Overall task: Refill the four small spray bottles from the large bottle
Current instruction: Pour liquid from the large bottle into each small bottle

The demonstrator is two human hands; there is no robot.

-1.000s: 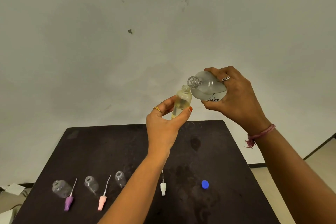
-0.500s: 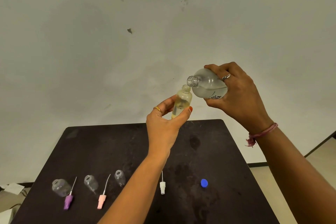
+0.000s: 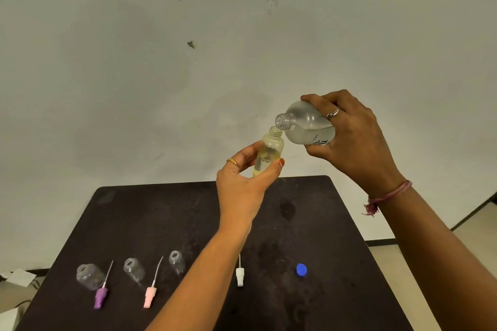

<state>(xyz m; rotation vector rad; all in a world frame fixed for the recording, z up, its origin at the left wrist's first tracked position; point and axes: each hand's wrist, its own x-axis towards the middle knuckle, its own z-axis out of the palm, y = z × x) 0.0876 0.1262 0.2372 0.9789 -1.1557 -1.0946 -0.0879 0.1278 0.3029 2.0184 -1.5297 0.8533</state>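
Above a dark table (image 3: 161,223), a small spray bottle (image 3: 269,154) is pinched by the left hand (image 3: 242,185) beneath the tilted large bottle (image 3: 306,126), gripped by the right hand (image 3: 352,142) for pouring.

Clear glossy plastic small bottle (image 3: 269,153); frosted large bottle (image 3: 306,123); matt dark smudged table (image 3: 161,212); blue plastic cap (image 3: 301,269).

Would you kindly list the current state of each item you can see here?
large bottle: uncapped, tilted, held by right hand, mouth over small bottle.
small bottle: open, partly filled, held by left hand.
three clear bottles: uncapped, on the table.
purple sprayer, pink sprayer, white sprayer: off, lying flat.
blue cap: off, on table.
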